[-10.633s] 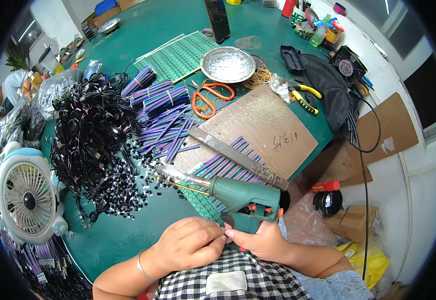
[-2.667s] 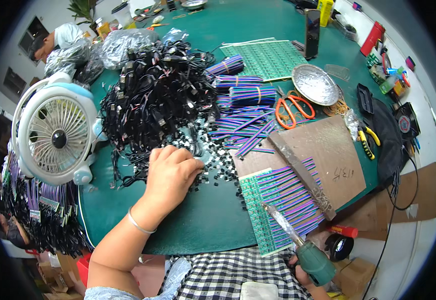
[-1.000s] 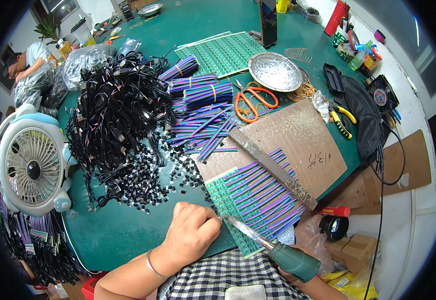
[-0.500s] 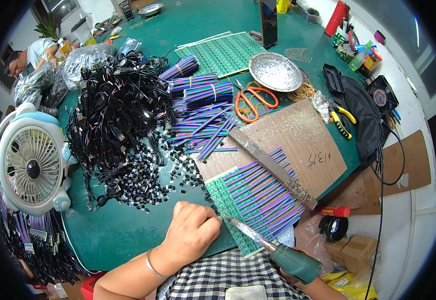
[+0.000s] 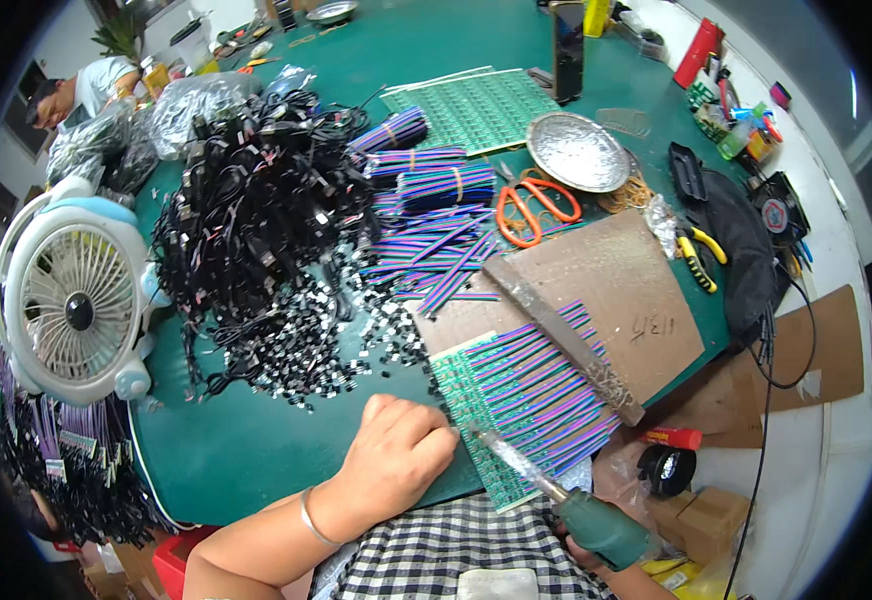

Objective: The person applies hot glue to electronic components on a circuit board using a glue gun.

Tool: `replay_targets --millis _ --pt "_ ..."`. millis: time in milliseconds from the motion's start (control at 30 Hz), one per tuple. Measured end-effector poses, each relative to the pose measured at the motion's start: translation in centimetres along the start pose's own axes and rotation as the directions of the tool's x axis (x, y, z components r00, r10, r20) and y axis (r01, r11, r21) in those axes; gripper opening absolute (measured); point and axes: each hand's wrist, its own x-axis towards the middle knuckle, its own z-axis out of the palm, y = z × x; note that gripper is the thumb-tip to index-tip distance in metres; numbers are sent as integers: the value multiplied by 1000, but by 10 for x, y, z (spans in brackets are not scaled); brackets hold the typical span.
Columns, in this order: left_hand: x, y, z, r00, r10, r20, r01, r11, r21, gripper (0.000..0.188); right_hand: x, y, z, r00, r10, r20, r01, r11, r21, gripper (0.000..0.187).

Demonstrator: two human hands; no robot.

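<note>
My left hand (image 5: 401, 455) is closed in a fist at the left edge of a green circuit board panel (image 5: 456, 385). Whatever its fingers pinch is hidden. A soldering iron (image 5: 606, 530) with a green handle and a silvery wrapped shaft is held in my right hand (image 5: 578, 552), which is mostly covered by the handle. The iron's tip touches or hovers just over the panel, close to my left knuckles. Rows of striped ribbon wires (image 5: 536, 390) run from the panel toward the right. Across them lies a worn flat bar (image 5: 561, 338), on top of a brown board (image 5: 646, 310).
Black cables (image 5: 266, 200) and small connectors (image 5: 306, 330) are heaped left, beside a white fan (image 5: 76, 300). Wire bundles (image 5: 446, 187), orange scissors (image 5: 536, 212), a metal dish (image 5: 578, 150) and yellow-black pliers (image 5: 698, 260) lie beyond. Another person (image 5: 91, 90) sits far left.
The whole scene has shifted slightly to the right in the picture. My fist and the soldering iron keep nearly the same place relative to the panel.
</note>
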Motion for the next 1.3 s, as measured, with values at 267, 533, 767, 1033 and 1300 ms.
replay_targets --millis 267,533,767,1033,1300 --pt "2 3 -2 1000 -17 5 17 1000 7 15 6 -13 5 966 -184 -180 151 972 -181 25" --pt "4 1 1 1000 2 -19 -2 1000 -9 27 12 -9 1 946 -319 -49 284 894 -347 24" --pt "4 5 -3 1000 -10 12 10 1000 6 15 -1 -5 5 991 -48 -124 33 992 -125 8" --pt "-2 1 -2 1000 -4 -11 4 1000 8 23 12 -29 -5 927 367 -78 -361 929 75 8" --pt "-4 -1 -17 998 -56 -24 57 997 61 24 22 -16 2 875 483 43 -483 860 163 16"
